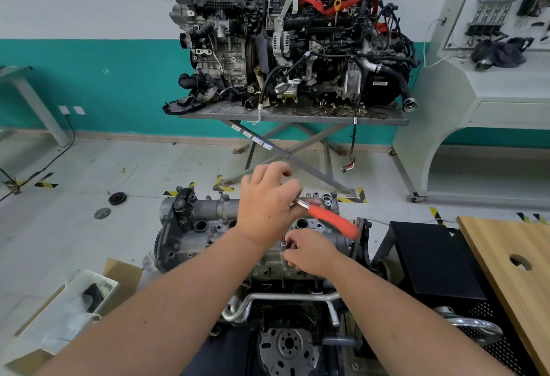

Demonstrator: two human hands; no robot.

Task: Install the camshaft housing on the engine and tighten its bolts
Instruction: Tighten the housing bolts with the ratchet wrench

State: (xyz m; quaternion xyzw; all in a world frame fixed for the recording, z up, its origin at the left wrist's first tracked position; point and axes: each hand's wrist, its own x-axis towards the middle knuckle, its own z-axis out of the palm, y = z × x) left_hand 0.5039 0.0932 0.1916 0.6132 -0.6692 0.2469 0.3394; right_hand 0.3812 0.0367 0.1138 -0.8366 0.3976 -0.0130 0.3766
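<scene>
The grey camshaft housing (205, 221) lies on top of the engine (285, 310) in front of me. My left hand (268, 203) grips the metal neck of a ratchet whose orange handle (333, 221) points right and toward me, blurred. My right hand (309, 252) pinches a small bolt or socket piece (284, 241) at the housing's near edge, just below the ratchet. The ratchet head is hidden under my left hand.
Two other engines (285, 39) stand on a grey scissor table (297, 115) against the far wall. A cardboard box (77, 301) with a white tray sits lower left. A black cabinet (431, 259) and a wooden board (512, 265) stand at right. Round parts (117, 198) lie on the floor.
</scene>
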